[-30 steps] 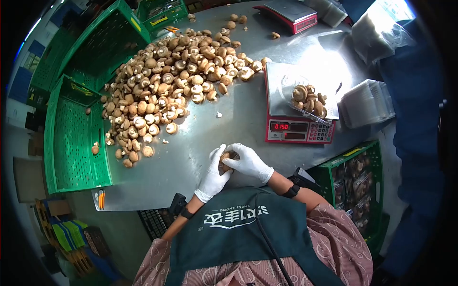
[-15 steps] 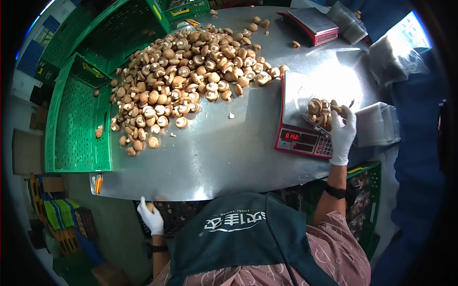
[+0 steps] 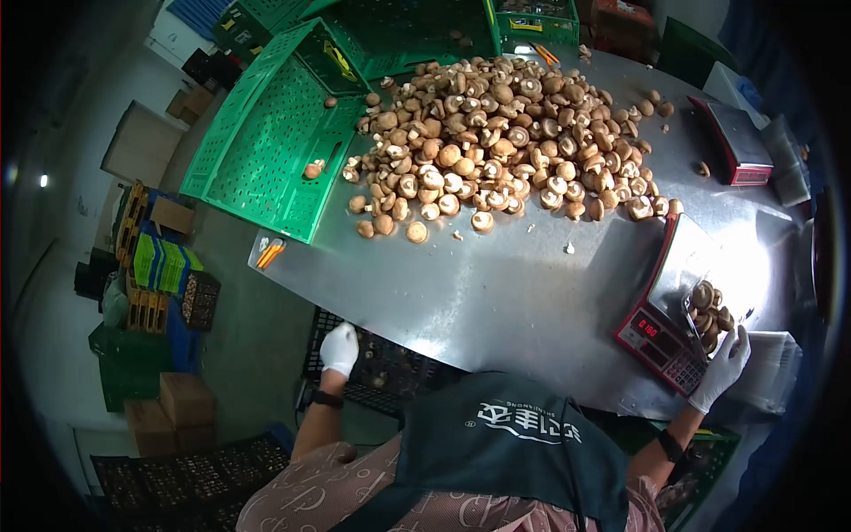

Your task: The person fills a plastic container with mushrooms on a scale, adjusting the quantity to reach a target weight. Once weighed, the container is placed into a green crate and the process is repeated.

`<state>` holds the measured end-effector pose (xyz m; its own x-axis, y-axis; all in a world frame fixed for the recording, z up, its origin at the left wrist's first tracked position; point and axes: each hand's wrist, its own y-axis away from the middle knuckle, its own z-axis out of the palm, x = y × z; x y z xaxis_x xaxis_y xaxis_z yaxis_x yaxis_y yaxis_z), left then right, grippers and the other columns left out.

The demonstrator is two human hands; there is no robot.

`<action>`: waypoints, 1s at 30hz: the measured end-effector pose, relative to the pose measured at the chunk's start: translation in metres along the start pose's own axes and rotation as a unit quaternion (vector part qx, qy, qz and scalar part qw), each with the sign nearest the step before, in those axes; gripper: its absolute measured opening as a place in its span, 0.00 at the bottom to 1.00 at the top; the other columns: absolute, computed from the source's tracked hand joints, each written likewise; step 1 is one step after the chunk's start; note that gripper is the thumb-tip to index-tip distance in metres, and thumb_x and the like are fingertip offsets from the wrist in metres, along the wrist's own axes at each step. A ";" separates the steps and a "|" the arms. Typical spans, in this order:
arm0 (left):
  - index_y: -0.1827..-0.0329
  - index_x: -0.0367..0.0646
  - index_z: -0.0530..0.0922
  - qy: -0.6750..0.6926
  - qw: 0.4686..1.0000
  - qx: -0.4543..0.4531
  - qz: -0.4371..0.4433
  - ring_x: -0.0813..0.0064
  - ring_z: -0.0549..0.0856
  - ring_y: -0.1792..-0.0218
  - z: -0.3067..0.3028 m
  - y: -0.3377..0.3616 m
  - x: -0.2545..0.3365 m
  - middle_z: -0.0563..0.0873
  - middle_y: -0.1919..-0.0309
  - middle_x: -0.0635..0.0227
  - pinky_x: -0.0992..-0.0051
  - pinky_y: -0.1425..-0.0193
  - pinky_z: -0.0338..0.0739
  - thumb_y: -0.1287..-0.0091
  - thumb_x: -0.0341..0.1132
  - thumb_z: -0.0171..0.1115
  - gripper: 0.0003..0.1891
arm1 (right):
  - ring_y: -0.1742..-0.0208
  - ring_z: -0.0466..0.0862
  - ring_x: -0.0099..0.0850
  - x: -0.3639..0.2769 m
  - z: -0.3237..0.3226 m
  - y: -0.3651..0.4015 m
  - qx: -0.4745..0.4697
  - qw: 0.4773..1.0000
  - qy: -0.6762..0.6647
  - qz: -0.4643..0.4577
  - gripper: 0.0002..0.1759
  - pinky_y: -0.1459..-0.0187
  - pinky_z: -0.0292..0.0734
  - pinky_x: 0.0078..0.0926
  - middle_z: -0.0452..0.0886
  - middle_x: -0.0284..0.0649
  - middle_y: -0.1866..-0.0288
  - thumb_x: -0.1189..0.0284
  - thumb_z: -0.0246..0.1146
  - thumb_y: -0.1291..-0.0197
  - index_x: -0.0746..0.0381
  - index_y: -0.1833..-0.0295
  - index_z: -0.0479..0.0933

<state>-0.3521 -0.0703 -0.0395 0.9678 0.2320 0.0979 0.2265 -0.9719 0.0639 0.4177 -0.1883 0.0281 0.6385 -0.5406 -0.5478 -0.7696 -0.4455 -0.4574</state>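
My left hand (image 3: 339,348), in a white glove, is closed above a black crate (image 3: 377,363) below the table's front edge. Whatever its fingers hold, if anything, is hidden. At the right, my white-gloved right hand (image 3: 725,368) reaches over the corner of a red-framed scale (image 3: 656,341). Its fingers are stretched out, with their tips beside the brown mushrooms (image 3: 707,312) in a clear tray on the scale; no mushroom shows clearly gripped. Red digits glow on the scale's display. A large heap of mushrooms (image 3: 505,133) covers the back of the metal table (image 3: 523,301).
A green crate (image 3: 266,151) with a few mushrooms stands left of the heap. Orange-handled tools (image 3: 270,254) lie at the table's left corner. Stacked clear trays (image 3: 769,372) stand right of my right hand. A second scale (image 3: 734,142) sits at the back right.
The view has swung, shifting the table rightward. A mushroom seen in my right fingers is no longer distinct there. The brown thing by my left fingers is out of sight. The display digits differ.
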 end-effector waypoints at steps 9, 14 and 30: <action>0.44 0.43 0.83 0.183 0.908 0.179 0.333 0.53 0.86 0.48 0.018 -0.119 0.279 0.85 0.47 0.54 0.59 0.45 0.81 0.32 0.37 0.67 0.16 | 0.43 0.84 0.37 0.008 0.003 -0.001 0.016 0.999 -0.042 -0.011 0.15 0.39 0.77 0.34 0.84 0.46 0.45 0.68 0.62 0.23 0.68 0.40 0.81; 0.61 0.49 0.79 -0.009 0.923 0.206 0.325 0.56 0.84 0.60 0.045 -0.143 0.334 0.84 0.64 0.62 0.57 0.58 0.78 0.35 0.43 0.63 0.09 | 0.48 0.85 0.37 -0.026 -0.029 0.010 0.091 0.994 -0.051 0.013 0.09 0.42 0.78 0.34 0.86 0.44 0.52 0.74 0.64 0.27 0.67 0.48 0.83; 0.39 0.37 0.77 0.466 0.710 -0.099 0.520 0.66 0.87 0.51 -0.057 0.020 0.505 0.86 0.51 0.58 0.69 0.44 0.82 0.33 0.25 0.69 0.19 | 0.51 0.85 0.29 -0.009 -0.043 0.036 0.086 0.980 -0.132 0.124 0.09 0.46 0.79 0.28 0.87 0.40 0.52 0.73 0.65 0.27 0.65 0.47 0.84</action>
<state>0.1353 0.0293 0.0679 0.0879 -0.5907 0.8021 -0.6650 -0.6343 -0.3942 0.3842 -0.2301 0.0468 0.4279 -0.4040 -0.8085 -0.9038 -0.1851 -0.3858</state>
